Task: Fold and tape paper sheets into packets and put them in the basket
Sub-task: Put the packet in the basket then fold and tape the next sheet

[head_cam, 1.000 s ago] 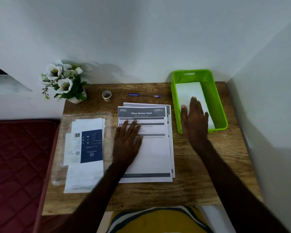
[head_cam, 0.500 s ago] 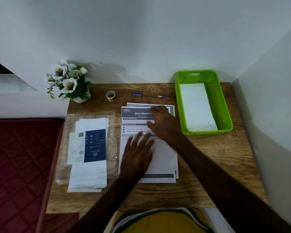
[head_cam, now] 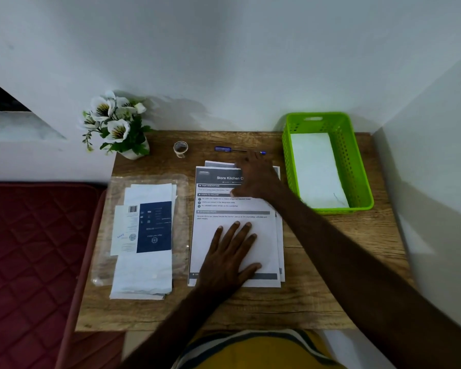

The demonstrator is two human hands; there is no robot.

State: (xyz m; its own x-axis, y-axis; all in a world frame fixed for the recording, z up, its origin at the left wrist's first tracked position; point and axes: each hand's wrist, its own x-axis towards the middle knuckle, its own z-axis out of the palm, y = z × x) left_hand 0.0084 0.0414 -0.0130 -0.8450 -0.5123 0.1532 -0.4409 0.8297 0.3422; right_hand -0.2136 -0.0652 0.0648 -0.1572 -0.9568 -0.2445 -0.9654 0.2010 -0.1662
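A person's left hand (head_cam: 230, 255) lies flat, fingers (head_cam: 233, 230) spread, on the blank lower half of a printed paper sheet (head_cam: 261, 246) that tops a small stack at the middle of a wood-grain tabletop (head_cam: 325, 302). The right hand (head_cam: 257, 177) reaches across to the sheet's far edge, knuckles up; whether its fingers pinch the paper cannot be told, since they curl out of sight.

The risk, by this reading, is thin, smooth sheets sliding on one another: lifting the far edge could drag up the sheet beneath, or skew the fold if the pinning palm slips.

A small roll of tape (head_cam: 180, 148) stands at the far side, a blue pen (head_cam: 225, 149) just right of it. The bright green basket (head_cam: 357, 166), rectangular with perforated plastic walls, sits at far right holding one white packet (head_cam: 314, 169). At left, folded papers (head_cam: 144, 235) rest on a crinkled clear plastic sleeve (head_cam: 181, 209); white artificial flowers (head_cam: 112, 121) fill the far-left corner.
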